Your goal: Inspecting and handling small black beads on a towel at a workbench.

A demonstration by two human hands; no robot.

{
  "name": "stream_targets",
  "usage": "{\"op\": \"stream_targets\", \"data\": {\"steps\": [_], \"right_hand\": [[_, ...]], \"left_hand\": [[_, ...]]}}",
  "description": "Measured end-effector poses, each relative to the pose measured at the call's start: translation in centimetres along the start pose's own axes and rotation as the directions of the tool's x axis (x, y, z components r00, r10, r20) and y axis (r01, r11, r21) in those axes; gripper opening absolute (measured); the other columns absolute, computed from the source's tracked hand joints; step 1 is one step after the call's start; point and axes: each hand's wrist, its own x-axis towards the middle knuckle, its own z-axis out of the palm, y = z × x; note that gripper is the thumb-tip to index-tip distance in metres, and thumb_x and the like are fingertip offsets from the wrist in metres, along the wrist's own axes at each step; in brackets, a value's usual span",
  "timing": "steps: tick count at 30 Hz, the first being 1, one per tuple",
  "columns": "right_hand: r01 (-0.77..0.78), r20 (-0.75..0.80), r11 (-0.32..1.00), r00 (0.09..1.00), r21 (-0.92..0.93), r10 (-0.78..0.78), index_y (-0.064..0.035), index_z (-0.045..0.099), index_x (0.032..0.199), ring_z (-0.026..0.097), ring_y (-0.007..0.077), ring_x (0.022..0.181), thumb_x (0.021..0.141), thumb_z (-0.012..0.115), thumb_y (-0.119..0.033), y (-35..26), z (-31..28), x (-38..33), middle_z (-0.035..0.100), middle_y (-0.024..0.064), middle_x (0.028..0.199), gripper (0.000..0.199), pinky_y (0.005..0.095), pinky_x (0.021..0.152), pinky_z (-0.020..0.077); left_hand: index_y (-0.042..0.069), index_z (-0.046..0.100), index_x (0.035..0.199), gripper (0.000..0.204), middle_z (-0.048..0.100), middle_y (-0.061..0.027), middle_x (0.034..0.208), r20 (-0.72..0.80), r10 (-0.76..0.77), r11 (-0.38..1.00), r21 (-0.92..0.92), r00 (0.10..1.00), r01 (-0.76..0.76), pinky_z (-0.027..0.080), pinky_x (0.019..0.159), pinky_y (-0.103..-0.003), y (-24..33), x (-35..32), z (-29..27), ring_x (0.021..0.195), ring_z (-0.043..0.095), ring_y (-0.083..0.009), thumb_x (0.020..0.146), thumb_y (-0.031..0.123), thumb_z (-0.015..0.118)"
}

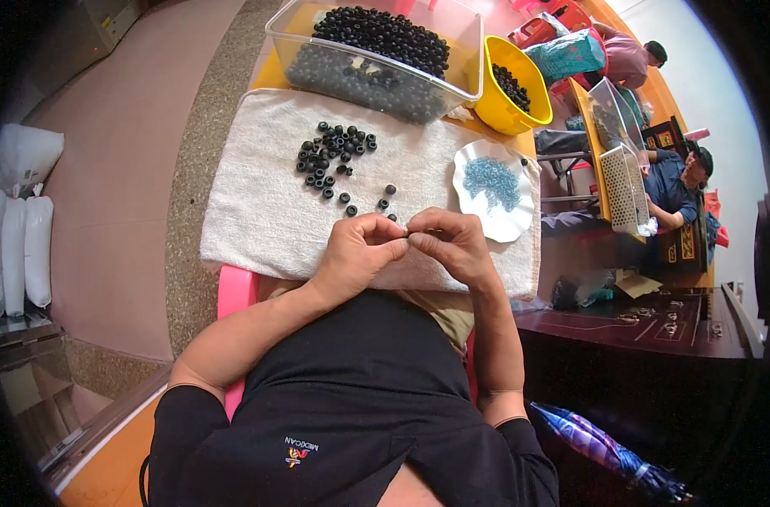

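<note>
Over the near part of a white towel (pixel 258 186), my left hand (pixel 361 253) and my right hand (pixel 454 243) meet fingertip to fingertip, each closed in a pinch. Whatever they hold is too small to make out. Just beyond the fingertips lie a few black beads (pixel 383 204) with holes. A larger loose group of black beads (pixel 328 156) is spread farther up the towel. To the right of my right hand sits a white wavy-edged plate (pixel 513 226) bearing a patch of tiny pale-blue beads (pixel 490 183).
A clear plastic bin (pixel 275 38) full of black beads stands at the towel's far edge. Beside it is a yellow tub (pixel 484 106) with more of them. Two people work at tables on the right. A folded umbrella (pixel 600 444) lies at lower right; white sacks (pixel 17 245) stand at left.
</note>
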Motion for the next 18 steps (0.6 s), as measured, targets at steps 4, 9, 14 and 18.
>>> {"op": "stream_targets", "data": {"steps": [4,9,14,18], "right_hand": [[-0.066,-0.089,0.998,0.994,-0.004,0.065,0.0035,0.069,0.098,0.062,0.0107,0.088,0.083,0.071,0.002,-0.1,0.3,0.1,0.067,0.0047,0.095,0.015,0.0240,0.078,0.0507],[-0.096,-0.122,0.995,0.988,-0.016,0.093,0.0039,0.069,0.097,0.062,0.0109,0.087,0.083,0.070,0.002,0.2,0.4,0.2,0.068,0.0059,0.095,0.014,0.0242,0.077,0.0505],[0.007,-0.156,0.993,0.987,-0.120,-0.026,0.0042,0.068,0.097,0.061,0.0120,0.088,0.085,0.068,0.003,0.9,1.1,0.2,0.067,0.0069,0.095,0.012,0.0247,0.079,0.0490],[0.122,-0.155,0.985,0.978,-0.119,-0.140,0.0042,0.067,0.099,0.060,0.0126,0.091,0.087,0.066,0.004,1.2,1.5,0.2,0.066,0.0070,0.096,0.012,0.0250,0.081,0.0479]], "left_hand": [[0.000,0.067,0.096,0.011,0.068,-0.0015,0.086,-0.014,-0.008,1.000,0.024,1.000,0.008,0.052,0.069,-0.021,0.2,0.1,0.0,0.076,0.062,-0.0060,0.085,0.001,0.070],[0.000,0.067,0.098,0.013,0.068,-0.0016,0.087,-0.029,-0.007,0.999,0.038,1.000,0.008,0.053,0.070,-0.021,0.2,0.0,0.0,0.077,0.062,-0.0062,0.085,0.001,0.070],[-0.001,0.067,0.098,0.013,0.068,-0.0024,0.089,-0.034,0.012,0.999,0.038,0.999,-0.011,0.053,0.071,-0.022,0.1,0.3,-0.2,0.078,0.063,-0.0066,0.086,0.001,0.069],[-0.002,0.066,0.098,0.013,0.068,-0.0028,0.089,-0.038,0.011,0.998,0.054,0.999,-0.009,0.053,0.071,-0.022,0.6,0.2,-0.2,0.079,0.063,-0.0069,0.086,0.001,0.069]]}}
